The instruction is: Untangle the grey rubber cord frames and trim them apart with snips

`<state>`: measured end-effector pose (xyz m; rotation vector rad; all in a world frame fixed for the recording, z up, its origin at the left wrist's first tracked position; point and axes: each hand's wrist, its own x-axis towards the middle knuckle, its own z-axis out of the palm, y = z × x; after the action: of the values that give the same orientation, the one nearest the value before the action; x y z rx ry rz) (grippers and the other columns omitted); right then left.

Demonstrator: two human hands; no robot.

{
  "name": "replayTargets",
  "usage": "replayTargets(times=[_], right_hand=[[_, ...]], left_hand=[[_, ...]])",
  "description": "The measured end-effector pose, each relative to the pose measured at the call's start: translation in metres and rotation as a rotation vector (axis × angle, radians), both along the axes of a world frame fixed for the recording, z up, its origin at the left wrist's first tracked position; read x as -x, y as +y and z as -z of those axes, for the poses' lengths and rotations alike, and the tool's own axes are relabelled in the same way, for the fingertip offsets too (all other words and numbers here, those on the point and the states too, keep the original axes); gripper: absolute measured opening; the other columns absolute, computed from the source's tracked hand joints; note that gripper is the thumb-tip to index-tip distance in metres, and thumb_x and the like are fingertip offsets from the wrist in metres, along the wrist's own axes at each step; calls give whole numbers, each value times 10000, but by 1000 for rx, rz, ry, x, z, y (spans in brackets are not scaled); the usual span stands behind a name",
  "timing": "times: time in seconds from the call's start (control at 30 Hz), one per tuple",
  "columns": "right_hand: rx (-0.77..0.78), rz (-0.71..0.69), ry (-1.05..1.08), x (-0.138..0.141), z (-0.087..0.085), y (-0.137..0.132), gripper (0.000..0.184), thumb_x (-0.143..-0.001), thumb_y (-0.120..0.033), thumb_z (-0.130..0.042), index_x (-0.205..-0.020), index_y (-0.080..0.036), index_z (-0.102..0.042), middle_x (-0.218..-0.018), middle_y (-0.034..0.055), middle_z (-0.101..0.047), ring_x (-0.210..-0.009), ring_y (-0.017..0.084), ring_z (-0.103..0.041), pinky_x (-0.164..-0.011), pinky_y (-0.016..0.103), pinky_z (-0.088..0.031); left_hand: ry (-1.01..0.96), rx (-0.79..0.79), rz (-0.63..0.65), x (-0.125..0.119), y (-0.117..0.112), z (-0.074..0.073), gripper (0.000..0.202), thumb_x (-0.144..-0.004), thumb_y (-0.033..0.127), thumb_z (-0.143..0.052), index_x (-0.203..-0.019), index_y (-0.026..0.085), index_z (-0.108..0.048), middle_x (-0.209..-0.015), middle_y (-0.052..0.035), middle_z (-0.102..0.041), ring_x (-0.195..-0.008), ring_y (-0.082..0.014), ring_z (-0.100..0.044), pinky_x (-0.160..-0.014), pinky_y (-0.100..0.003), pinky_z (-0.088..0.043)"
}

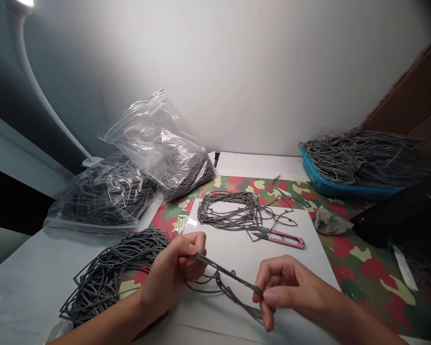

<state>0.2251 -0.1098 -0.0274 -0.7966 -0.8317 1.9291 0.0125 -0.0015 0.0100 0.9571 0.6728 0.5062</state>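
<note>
A thin, dark grey rubber-like gasket with small round tabs stretches between my hands above a white sheet. My left hand pinches one end in closed fingers. At the other end, my right hand grips it between thumb and fingers, and slack strands sag below. Just beyond, a loose pile of similar grey gaskets lies on the white sheet. Thread snips with a pink handle rest against that pile's right side. Beside my left forearm is a larger heap of gaskets.
Clear plastic bags full of grey gaskets stand at the back left, near a white lamp. A blue basket heaped with more is at the back right. A black object juts in from the right over the patterned mat.
</note>
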Motion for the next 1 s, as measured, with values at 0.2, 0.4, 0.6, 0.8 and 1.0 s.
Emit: replayTargets(times=[0.2, 0.4, 0.6, 0.8, 1.0], right_hand=[[-37, 22, 20, 0, 0, -2, 231, -806, -290, -787, -788, -83, -686, -574, 26, -672, -507, 105, -630, -598, 228, -452], [-42, 29, 22, -1, 1, -3, 208, -806, -271, -771, -775, -81, -693, -517, 0, -626, -444, 89, -568, -519, 199, -405], [-40, 26, -14, 1, -1, -1, 223, -812, -286, -775, -781, -86, -683, -535, 4, -622, -451, 87, -550, -520, 203, -395], [-22, 15, -108, 7, -2, -1, 289, -810, -365, -783, -789, -117, -637, -554, -3, -614, -474, 89, -537, -528, 214, -427], [3, 8, -127, 7, -2, -2, 281, -792, -352, -804, -801, -111, -661, -562, 4, -631, -499, 91, -570, -511, 192, -413]], left_hand=[[29, -133, -11, 4, 5, 1, 273, -712, 331, -362, -541, 229, -176, -505, 77, -100, -465, -118, -80, -443, -268, -154], [210, -587, 188, 3, -7, 8, 187, -715, 172, -554, -572, 192, -435, -587, 13, -416, -620, -163, -348, -606, -295, -257], [290, -1110, 234, 10, -17, 12, 405, -917, 158, -447, -1307, 268, -441, -1338, -56, -494, -1241, -266, -410, -1038, -370, -310], [169, -968, 518, 3, -17, -2, 276, -919, 268, -555, -1191, 225, -538, -1133, -68, -602, -1042, -239, -544, -950, -332, -380], [203, -878, 621, 0, -18, -5, 253, -1019, 287, -344, -866, 197, -524, -891, -53, -557, -871, -209, -490, -854, -321, -349]])
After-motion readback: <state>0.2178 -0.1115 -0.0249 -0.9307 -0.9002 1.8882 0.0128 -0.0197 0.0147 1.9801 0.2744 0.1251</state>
